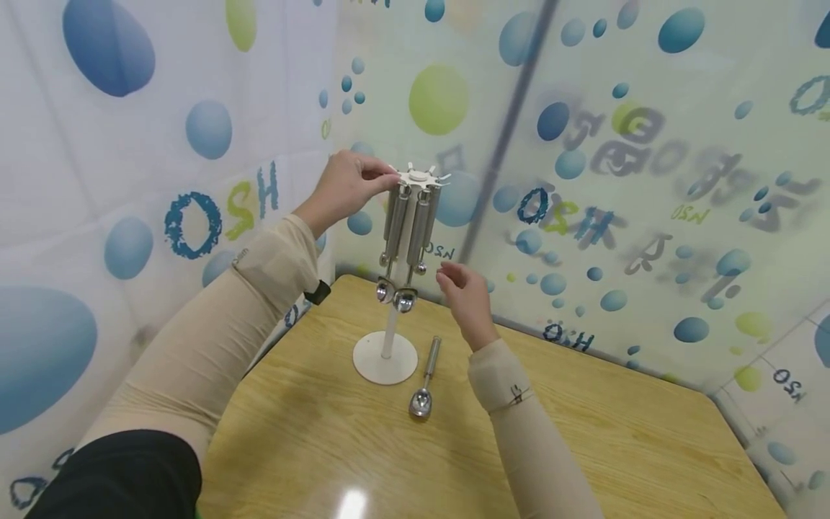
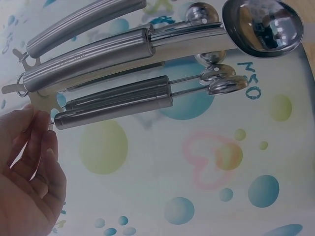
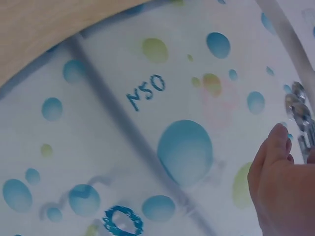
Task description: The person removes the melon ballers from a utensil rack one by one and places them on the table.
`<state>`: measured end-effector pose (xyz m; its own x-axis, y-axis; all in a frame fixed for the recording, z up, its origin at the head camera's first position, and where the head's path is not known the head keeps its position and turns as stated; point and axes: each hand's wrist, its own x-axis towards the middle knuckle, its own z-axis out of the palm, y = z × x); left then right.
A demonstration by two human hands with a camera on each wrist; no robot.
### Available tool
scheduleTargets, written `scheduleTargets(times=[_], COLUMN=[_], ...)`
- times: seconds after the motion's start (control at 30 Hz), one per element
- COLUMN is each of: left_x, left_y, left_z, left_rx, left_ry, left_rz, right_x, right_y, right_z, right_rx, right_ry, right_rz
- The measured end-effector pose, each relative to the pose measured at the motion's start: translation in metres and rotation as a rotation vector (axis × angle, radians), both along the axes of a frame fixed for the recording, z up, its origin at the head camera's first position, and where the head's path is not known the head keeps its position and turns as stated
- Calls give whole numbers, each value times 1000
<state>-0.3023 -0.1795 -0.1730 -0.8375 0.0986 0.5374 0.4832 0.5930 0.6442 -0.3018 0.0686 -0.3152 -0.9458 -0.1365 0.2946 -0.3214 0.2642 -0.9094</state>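
A white utensil stand (image 1: 385,358) with a round base and hooked top bears several hanging metal scoops (image 1: 405,299) with ribbed handles. My left hand (image 1: 350,184) is at the stand's top, where its thumb and fingertips pinch the edge of the hooked plate; in the left wrist view the hand (image 2: 32,177) lies beside the handle ends. To the right of the hanging scoops my right hand (image 1: 468,303) is raised with fingers loosely bent, apart from them and holding nothing. On the table, an ice cream scoop (image 1: 421,400) lies right of the base.
The wooden table (image 1: 311,432) has its far corner just behind the stand. Curtain-like walls (image 1: 622,187) with blue and green dots close in at the back and on the left.
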Motion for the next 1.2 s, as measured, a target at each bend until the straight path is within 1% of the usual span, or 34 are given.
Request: scheduleTargets(times=[0.23, 0.33, 0.47, 0.6, 0.8, 1.0, 1.2], left_x=[1, 1, 1, 0, 2, 2, 2], left_y=[0, 1, 1, 0, 1, 2, 1], left_z=[-1, -1, -1, -1, 0, 0, 0], left_rx=[3, 7, 7, 8, 3, 2, 13], left_ry=[3, 6, 7, 5, -8, -7, -2], left_rz=[-1, -2, 0, 5, 10, 9, 2], right_x=[14, 20, 26, 28, 25, 22, 21], right_y=[-9, -15, -26, -35, -44, -45, -46], right_z=[23, 33, 44, 52, 55, 57, 63], right_rx=[-74, -95, -104, -99, -138, -158, -175], right_ry=[135, 168, 171, 153, 115, 112, 101], right_rz=[45, 64, 77, 76, 115, 150, 180])
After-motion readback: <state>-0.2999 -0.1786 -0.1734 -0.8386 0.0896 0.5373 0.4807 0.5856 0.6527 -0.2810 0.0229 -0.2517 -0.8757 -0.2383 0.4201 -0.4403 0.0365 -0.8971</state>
